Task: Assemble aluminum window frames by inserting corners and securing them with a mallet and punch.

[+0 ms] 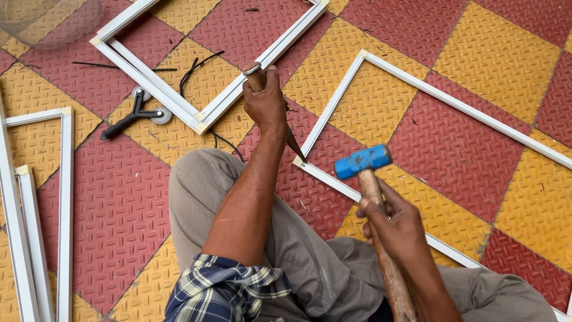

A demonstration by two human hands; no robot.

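At centre, the left hand is clenched round a chisel, whose tip meets the corner of a white frame lying flat on the red and yellow floor. Toward five o'clock, the right hand grips the wooden handle of a blue-headed hammer, its head raised just right of the chisel. A second frame lies at eleven o'clock, with a black roller tool beside it. More frames lie at nine o'clock. Open floor spreads inside the near frame, toward two o'clock. No containers show.
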